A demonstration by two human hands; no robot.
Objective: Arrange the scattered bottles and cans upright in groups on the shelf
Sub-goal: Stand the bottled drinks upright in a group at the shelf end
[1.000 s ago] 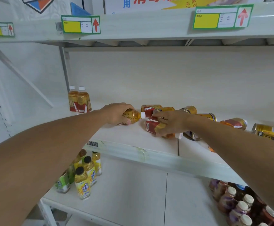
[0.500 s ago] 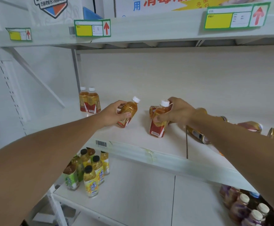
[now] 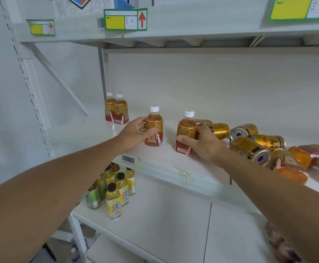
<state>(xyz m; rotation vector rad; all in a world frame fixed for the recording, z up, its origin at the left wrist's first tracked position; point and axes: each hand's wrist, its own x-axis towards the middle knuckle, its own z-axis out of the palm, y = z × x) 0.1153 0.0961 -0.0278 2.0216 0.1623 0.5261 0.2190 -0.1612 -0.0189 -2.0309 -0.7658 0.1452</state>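
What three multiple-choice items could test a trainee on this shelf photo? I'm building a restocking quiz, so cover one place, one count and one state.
1. Where do the two finished tea bottles stand?
A. back left of the shelf
B. lower shelf
C. among the cans

2. How many bottles are the hands holding?
A. one
B. two
C. three

3. How do the gold cans lie?
A. upright
B. stacked
C. on their sides

Answers: 1 A, the pair stands by the rear post. 2 B, the left hand grips one bottle and the right hand another. 3 C, their round ends face sideways.
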